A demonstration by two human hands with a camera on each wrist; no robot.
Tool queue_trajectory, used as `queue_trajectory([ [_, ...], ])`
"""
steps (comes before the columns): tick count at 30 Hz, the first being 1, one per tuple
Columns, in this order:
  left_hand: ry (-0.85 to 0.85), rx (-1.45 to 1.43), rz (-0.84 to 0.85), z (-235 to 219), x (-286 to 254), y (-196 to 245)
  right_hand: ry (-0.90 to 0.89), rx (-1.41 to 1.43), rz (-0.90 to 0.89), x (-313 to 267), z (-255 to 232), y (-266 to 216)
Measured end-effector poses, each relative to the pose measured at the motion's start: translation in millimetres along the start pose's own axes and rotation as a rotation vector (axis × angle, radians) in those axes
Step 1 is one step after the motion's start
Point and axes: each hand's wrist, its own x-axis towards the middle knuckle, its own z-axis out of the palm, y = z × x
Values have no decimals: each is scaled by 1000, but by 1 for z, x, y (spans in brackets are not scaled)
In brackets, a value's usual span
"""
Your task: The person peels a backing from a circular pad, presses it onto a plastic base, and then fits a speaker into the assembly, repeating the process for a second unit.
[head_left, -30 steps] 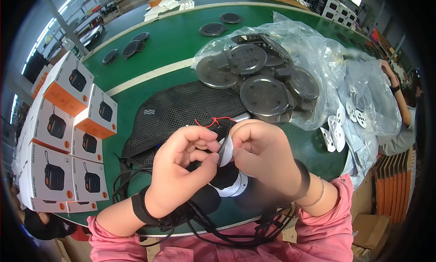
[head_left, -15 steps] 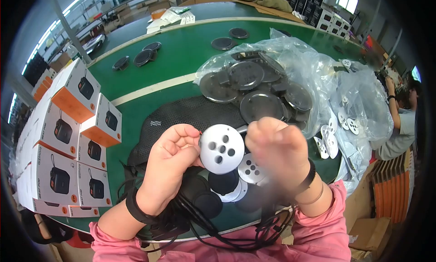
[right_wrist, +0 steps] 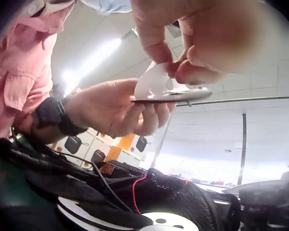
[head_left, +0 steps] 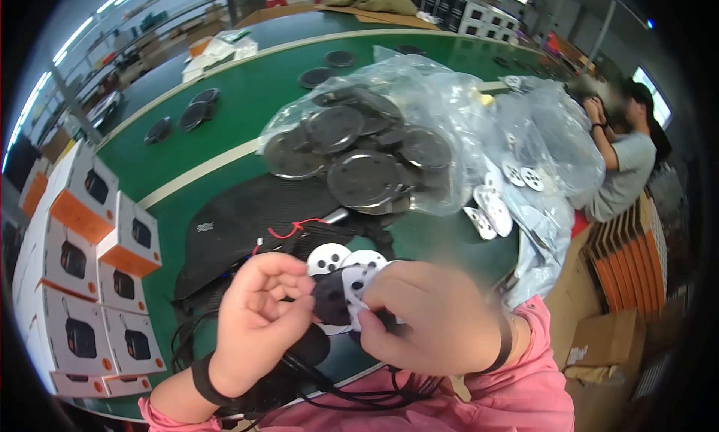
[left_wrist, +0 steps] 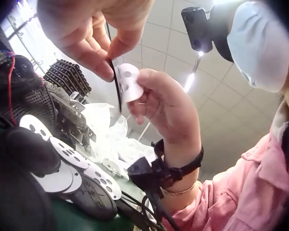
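Note:
My left hand [head_left: 266, 312] pinches the edge of a thin black disc [head_left: 329, 300] between thumb and fingers. A white layer with round holes [head_left: 357, 281] curls up off the disc, its edge pinched by my right hand [head_left: 431, 312]. From the left wrist view, the black disc [left_wrist: 116, 86] shows edge-on, with the bent white layer [left_wrist: 129, 81] standing away from it. The right wrist view has the white layer [right_wrist: 155, 83] folded back over the disc. White perforated discs [head_left: 328, 254] lie below my hands, beside dark round pieces [left_wrist: 94, 197].
A black mesh bag [head_left: 240, 215] with a red cord [head_left: 296, 227] lies ahead. Black round parts [head_left: 365, 179] fill a clear plastic bag [head_left: 442, 95]. Boxes [head_left: 71, 256] are stacked at left, black cables [head_left: 352, 394] run along the near edge, and another person [head_left: 625, 162] sits at right.
The white perforated face lay flat towards the head camera in my left hand; now my right hand has come in, and the white layer is bent away from the black disc. The head view has turned right.

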Motion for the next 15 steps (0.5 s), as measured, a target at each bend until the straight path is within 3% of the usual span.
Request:
queue_trajectory([
  [2,27,2,11,-3,3,-1,-2,37,36,-7,-19,-3],
  [5,105,33,-14,-1,9,0,215,184,125,-31,-38,16],
  [6,121,34,1,-4,11,-2,367,499,386,-42,-37,22],
  [7,111,30,0,-5,13,-2,527,719,503,-52,-38,30],
  [8,119,8,-34,-7,14,0,666,697,589,-55,-42,41],
  [11,115,-6,-66,-11,16,-2,649,-195,706,-64,-70,87],
  [12,107,4,-61,-12,15,-3,649,-196,707,-69,-72,102],
  [15,97,-13,-66,-11,16,-5,536,-583,643,-80,-77,129],
])
